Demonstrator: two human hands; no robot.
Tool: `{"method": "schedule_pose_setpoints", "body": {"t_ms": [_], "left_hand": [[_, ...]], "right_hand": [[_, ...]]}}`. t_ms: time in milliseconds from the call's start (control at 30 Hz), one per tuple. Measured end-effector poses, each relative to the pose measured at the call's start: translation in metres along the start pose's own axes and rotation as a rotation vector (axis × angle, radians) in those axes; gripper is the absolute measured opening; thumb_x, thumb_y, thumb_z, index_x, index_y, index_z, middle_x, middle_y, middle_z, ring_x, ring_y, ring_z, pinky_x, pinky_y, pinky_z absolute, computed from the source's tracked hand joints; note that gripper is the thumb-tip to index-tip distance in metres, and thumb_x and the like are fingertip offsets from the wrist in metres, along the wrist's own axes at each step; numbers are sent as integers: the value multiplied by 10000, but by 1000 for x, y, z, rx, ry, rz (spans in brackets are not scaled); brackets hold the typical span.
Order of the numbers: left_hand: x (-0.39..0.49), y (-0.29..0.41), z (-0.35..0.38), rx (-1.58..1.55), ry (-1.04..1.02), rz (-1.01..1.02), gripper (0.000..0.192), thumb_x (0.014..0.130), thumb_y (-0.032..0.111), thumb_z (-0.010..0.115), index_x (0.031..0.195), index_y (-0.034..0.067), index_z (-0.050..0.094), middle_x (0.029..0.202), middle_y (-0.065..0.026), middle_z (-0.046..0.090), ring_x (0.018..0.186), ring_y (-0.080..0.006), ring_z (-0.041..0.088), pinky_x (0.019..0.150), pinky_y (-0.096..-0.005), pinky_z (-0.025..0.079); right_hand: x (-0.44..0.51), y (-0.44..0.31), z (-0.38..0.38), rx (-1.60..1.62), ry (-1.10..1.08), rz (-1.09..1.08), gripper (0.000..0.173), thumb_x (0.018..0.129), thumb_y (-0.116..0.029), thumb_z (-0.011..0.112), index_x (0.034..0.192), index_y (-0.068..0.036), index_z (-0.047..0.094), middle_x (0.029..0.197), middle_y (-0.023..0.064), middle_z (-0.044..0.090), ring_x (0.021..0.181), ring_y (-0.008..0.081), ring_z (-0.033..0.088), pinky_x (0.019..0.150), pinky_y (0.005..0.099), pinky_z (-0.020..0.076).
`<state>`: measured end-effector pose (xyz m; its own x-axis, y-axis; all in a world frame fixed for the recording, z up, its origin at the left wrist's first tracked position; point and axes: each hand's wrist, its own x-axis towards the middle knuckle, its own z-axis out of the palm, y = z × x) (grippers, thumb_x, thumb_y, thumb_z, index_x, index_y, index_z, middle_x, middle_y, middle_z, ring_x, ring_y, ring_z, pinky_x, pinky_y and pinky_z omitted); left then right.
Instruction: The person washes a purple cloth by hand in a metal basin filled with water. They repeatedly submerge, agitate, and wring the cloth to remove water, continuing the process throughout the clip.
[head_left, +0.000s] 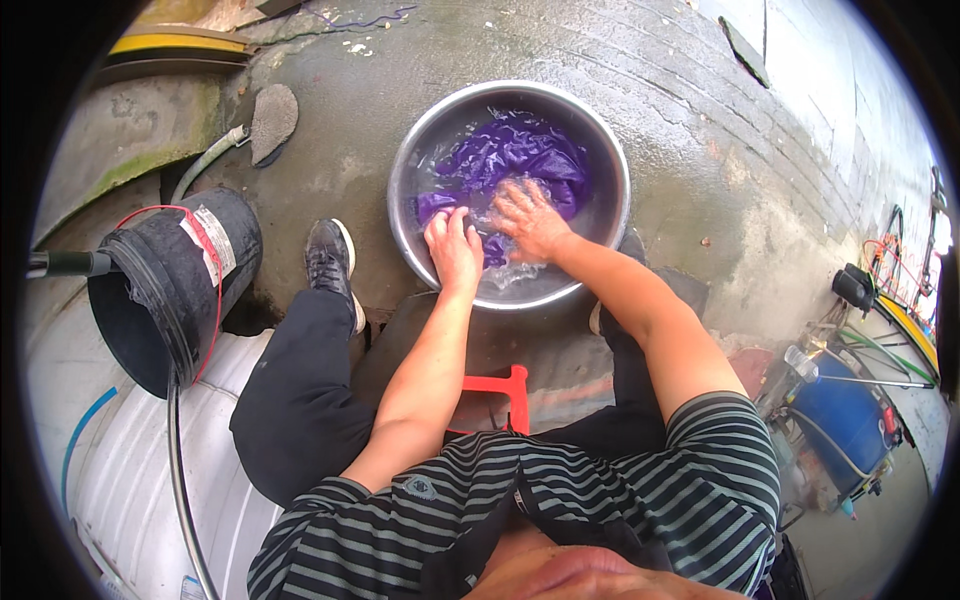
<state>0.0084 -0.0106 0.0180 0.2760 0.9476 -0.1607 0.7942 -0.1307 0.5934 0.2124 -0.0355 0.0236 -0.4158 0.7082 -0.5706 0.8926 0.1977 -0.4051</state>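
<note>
A round stainless steel basin (600, 120) stands on wet concrete between my feet. Purple cloth (517, 154) lies in the water inside it, mostly in the upper half. My left hand (454, 244) is at the basin's lower left, its fingertips on a fold of the cloth; whether they pinch it is hidden. Over the middle of the basin is my right hand (529, 221), fingers spread, palm down in splashing water against the cloth. No grip shows in that hand.
A black bucket (240, 247) lies tipped at the left beside a metal pole (180, 480). A hose (206, 163) ends by a grey pad (274, 120). Part of a red plastic stool (517, 397) shows between my legs. On the right stands a blue container (844, 420) among clutter.
</note>
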Motion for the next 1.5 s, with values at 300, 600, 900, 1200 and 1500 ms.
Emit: {"method": "schedule_pose_setpoints", "body": {"t_ms": [300, 600, 900, 1200, 1500], "left_hand": [[25, -3, 11, 189, 6, 142, 483, 938, 197, 688, 1416, 139, 653, 1585, -117, 509, 1531, -386, 357, 1273, -624, 202], [80, -13, 50, 593, -345, 316, 591, 997, 433, 490, 1470, 106, 624, 1631, -124, 471, 1590, -400, 243, 1290, -656, 85], [109, 4, 21, 823, -580, 504, 604, 1018, 465, 524, 1487, 93, 605, 1605, -122, 498, 1509, -377, 389, 1279, -608, 178], [62, -5, -33, 702, -704, 131, 731, 884, 405, 825, 1515, 137, 573, 1589, -158, 519, 1481, -413, 468, 1122, -564, 489], [74, 98, -144, 446, -853, 565, 613, 807, 304, 878, 1375, 165, 693, 1278, -174, 743, 1212, -355, 701, 1049, -447, 551]], "right_hand": [[-8, 17, 10, -29, 383, 41, 653, 929, -416, 696, 1512, -145, 583, 1624, 212, 430, 1569, 444, 299, 1287, 585, 260], [36, 24, 72, 334, 475, 277, 712, 916, -406, 713, 1540, -124, 517, 1603, 253, 416, 1508, 494, 351, 1253, 609, 310], [48, 30, 60, 250, 276, 242, 580, 852, -385, 783, 1343, -117, 629, 1452, 235, 492, 1293, 475, 464, 1107, 587, 383], [1, -2, 16, 190, 62, 305, 852, 949, -595, 698, 1655, -234, 387, 1763, 230, 158, 1628, 471, 124, 1302, 569, 227], [-91, -63, -81, 186, -69, 352, 982, 823, -440, 891, 1651, -222, 408, 1413, 222, 666, 1296, 411, 645, 1109, 468, 510]]}}
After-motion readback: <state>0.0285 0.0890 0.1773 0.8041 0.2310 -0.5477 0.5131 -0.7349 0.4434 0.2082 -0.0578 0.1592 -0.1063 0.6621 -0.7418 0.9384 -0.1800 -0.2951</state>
